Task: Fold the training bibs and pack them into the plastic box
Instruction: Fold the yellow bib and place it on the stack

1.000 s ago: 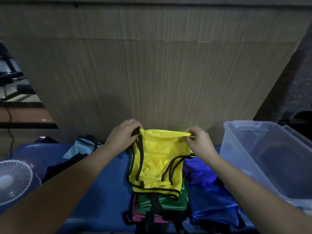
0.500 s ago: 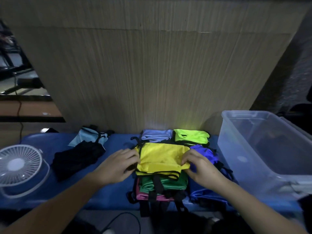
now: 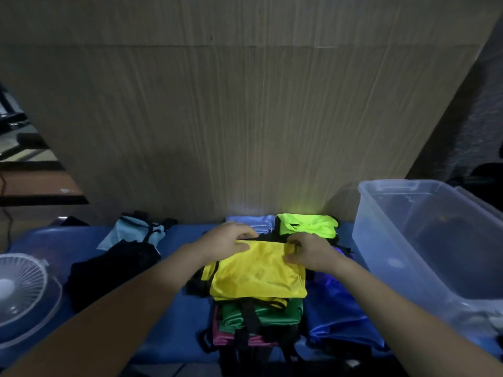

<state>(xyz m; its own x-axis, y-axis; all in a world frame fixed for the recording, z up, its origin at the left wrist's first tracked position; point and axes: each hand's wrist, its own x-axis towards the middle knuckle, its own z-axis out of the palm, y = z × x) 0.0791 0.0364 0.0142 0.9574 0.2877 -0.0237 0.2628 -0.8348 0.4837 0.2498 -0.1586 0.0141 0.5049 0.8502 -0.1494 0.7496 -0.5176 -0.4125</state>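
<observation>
Left hand [image 3: 227,242] and right hand [image 3: 309,250] pinching yellow bib [image 3: 258,270] (no readable writing).

Blue bench [image 3: 174,317] under bib stack [image 3: 258,317], plastic box [image 3: 424,240], fan [image 3: 21,292].

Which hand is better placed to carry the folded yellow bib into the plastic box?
Probably the right hand: it grips the yellow bib at its far right corner, on the side where the plastic box stands. The left hand is farther away.
</observation>
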